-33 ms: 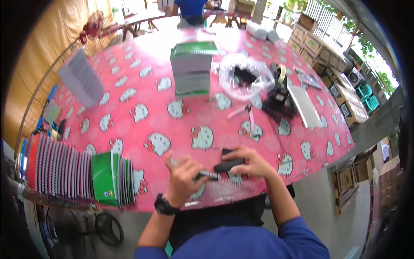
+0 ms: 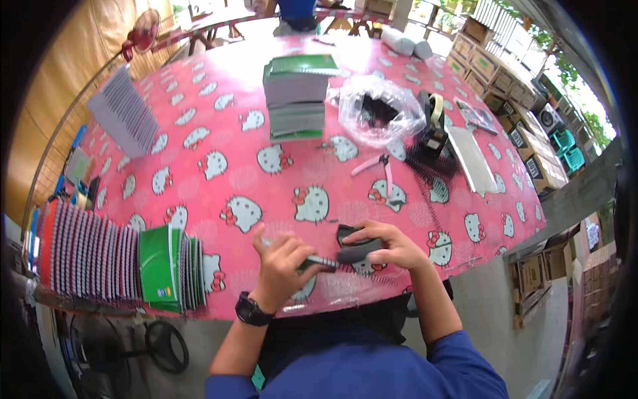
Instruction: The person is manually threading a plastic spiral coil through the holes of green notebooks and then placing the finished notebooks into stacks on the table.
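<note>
My left hand [image 2: 282, 267], with a black watch at its wrist, is closed round a slim black and silver tool [image 2: 323, 262] whose kind I cannot make out. My right hand [image 2: 393, 245] grips a dark block-like object [image 2: 361, 252] just to the right of the tool's end. Fingers hide part of both things. A thin black spiral coil [image 2: 372, 274] runs from near the tool's tip toward the lower right. Pink-handled pliers [image 2: 382, 161] lie beyond my hands. Both hands are low over the pink patterned tablecloth [image 2: 266, 206].
Green-covered notebooks [image 2: 297, 100] stand stacked at the far middle. Spiral notebooks [image 2: 90, 256] line the left edge, with a pale stack [image 2: 124, 113] behind. A clear plastic bag [image 2: 379, 113], a tape dispenser [image 2: 435, 126] and black coils [image 2: 435, 163] lie right. A person [image 2: 297, 13] is beyond.
The view has shifted slightly. The dark object in my right hand has tilted a little, and the coil shows more plainly. Both hands keep their grip.
</note>
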The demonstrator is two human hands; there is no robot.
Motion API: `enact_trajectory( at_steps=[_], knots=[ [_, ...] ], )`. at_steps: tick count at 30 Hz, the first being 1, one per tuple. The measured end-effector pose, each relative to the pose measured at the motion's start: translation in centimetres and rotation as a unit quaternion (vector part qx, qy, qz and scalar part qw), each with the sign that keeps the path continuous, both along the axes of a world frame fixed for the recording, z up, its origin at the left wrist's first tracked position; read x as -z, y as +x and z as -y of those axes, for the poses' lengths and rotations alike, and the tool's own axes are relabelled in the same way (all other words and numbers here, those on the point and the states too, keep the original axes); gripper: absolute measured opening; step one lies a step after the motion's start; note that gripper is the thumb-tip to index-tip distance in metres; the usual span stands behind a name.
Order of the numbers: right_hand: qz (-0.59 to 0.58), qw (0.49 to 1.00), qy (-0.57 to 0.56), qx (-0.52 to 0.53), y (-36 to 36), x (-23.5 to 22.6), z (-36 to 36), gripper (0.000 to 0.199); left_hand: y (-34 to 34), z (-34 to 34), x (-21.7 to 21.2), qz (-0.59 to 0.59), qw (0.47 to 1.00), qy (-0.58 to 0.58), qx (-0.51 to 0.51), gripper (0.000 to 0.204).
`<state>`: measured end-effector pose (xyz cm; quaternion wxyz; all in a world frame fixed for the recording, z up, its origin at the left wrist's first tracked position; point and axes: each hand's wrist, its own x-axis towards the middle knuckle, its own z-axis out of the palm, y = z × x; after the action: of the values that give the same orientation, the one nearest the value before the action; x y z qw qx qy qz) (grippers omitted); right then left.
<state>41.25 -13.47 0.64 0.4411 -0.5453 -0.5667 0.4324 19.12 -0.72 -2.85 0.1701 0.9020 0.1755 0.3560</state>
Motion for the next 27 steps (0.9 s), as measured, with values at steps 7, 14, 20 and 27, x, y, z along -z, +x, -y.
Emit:
enact_trajectory(
  at_steps=[7, 14, 20, 27],
  knots=[
    [-0.003, 0.999, -0.024, -0.049, -0.4, 0.8, -1.5, 0.065, -0.4, 0.1, -0.6, 0.028, 0.999, -0.022, 0.016, 0.052],
    [-0.074, 0.989, 0.03, -0.122, -0.6, -0.1, -3.1, 0.051, -0.7, 0.0, -0.1, 0.033, 0.999, -0.038, 0.015, 0.068],
    [0.138, 0.989, -0.056, -0.021, -1.1, -0.4, -4.4, 0.064, -1.5, -0.9, 0.4, 0.184, 0.978, -0.044, -0.088, 0.098],
    [-0.077, 0.987, 0.02, -0.142, -1.6, 0.2, -4.2, 0.068, -2.5, -1.7, 1.7, 0.202, 0.813, -0.544, 0.051, 0.059]
  ],
)
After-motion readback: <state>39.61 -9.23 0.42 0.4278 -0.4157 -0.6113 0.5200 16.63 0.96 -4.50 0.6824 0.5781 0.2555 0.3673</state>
